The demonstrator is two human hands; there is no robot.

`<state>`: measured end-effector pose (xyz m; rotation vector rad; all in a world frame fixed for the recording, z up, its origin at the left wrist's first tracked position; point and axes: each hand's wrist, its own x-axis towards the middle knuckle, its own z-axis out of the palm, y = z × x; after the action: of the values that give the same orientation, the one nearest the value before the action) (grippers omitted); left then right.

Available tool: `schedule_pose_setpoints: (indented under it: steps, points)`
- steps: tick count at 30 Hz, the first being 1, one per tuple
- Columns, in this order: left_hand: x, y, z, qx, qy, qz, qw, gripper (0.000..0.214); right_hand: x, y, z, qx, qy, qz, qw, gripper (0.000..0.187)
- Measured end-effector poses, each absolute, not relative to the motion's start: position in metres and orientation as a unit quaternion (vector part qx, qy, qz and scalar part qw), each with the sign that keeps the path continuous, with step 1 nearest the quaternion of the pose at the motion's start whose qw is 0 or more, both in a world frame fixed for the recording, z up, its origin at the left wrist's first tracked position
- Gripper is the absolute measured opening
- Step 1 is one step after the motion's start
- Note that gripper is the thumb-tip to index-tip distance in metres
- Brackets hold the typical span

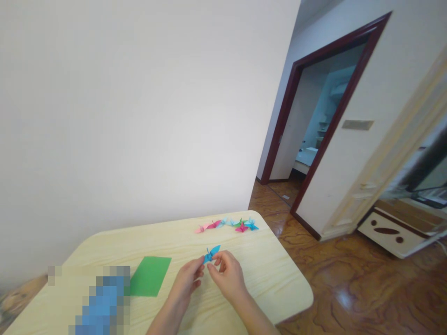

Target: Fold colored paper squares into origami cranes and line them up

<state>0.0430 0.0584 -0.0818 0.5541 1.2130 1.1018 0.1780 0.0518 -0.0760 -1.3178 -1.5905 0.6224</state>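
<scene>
A blue origami crane is held up between both hands, just over the table, with one wing pointing up to the right. My left hand pinches its left side between thumb and fingers. On the other side my right hand has thumb and fingers closed at the right part of the crane. Left of my hands a sheet of green paper lies flat. Beyond them, near the far edge, sits a row of small folded cranes in pink, red, light blue, green and blue.
The pale wood-grain table has rounded corners and stands against a white wall. A blurred-out patch with blue covers the table's left front. To the right are a wooden floor, a dark red door frame and a low cabinet.
</scene>
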Motion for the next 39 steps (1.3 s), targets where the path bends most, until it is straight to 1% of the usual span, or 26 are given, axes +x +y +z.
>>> schedule_pose_setpoints:
  steps: [2,6,10,13,18,23,31,36,39]
  points:
    - [0.048,0.063,-0.083,0.265,0.536,0.477,0.644,0.036,0.182,0.055,-0.073,-0.558,-0.673,0.202,0.441,0.009]
    - [0.057,0.074,-0.085,0.297,0.549,0.46,0.631,0.039,0.19,0.063,-0.074,-0.574,-0.694,0.145,0.41,0.006]
    - [0.058,0.081,-0.09,0.326,0.56,0.462,0.606,0.051,0.202,0.082,-0.082,-0.633,-0.664,0.104,0.384,0.009]
    - [0.055,0.083,-0.099,0.337,0.569,0.48,0.577,0.058,0.21,0.107,-0.09,-0.676,-0.624,0.09,0.383,0.012]
    - [0.047,0.084,-0.116,0.343,0.564,0.502,0.559,0.061,0.215,0.147,-0.097,-0.722,-0.576,0.08,0.374,0.012]
    - [0.043,0.086,-0.126,0.344,0.55,0.511,0.564,0.061,0.215,0.168,-0.105,-0.752,-0.547,0.089,0.356,0.012]
    - [0.042,0.088,-0.134,0.349,0.534,0.517,0.571,0.056,0.22,0.176,-0.119,-0.766,-0.538,0.11,0.335,0.012]
    - [0.043,0.086,-0.131,0.366,0.534,0.518,0.56,0.056,0.222,0.175,-0.12,-0.764,-0.534,0.119,0.342,0.01]
    - [0.045,0.084,-0.128,0.386,0.536,0.512,0.549,0.052,0.223,0.171,-0.12,-0.758,-0.537,0.122,0.349,0.01]
